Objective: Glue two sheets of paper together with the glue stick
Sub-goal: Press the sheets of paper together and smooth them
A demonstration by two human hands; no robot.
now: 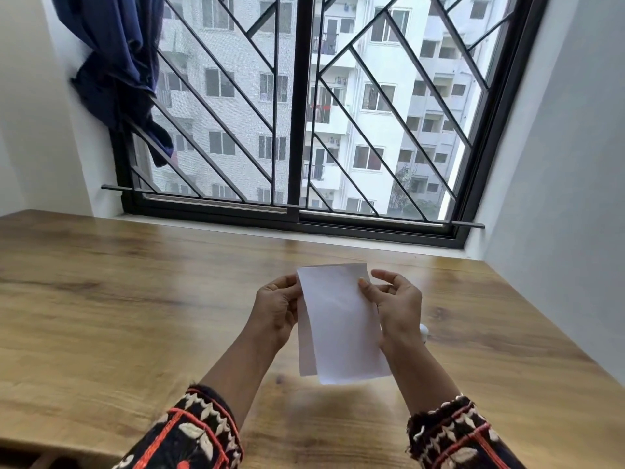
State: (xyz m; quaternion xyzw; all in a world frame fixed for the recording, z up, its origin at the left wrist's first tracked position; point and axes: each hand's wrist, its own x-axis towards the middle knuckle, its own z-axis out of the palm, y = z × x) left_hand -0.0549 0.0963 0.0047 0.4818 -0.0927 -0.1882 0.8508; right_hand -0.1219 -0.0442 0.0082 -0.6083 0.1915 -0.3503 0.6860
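Observation:
Two white paper sheets point(340, 323) are held upright above the wooden table point(135, 299), one lying over the other and slightly askew, so the back sheet shows along the left and top edges. My left hand point(275, 309) grips their left edge. My right hand point(397, 306) pinches the right edge with the thumb on the front sheet. A small white rounded object point(423, 331), possibly the glue stick, peeks out on the table behind my right hand; most of it is hidden.
A barred window point(297, 113) with a dark frame runs along the table's far edge. A blue curtain point(115, 59) hangs at its upper left. White walls close in on both sides. The table's front edge is at lower left.

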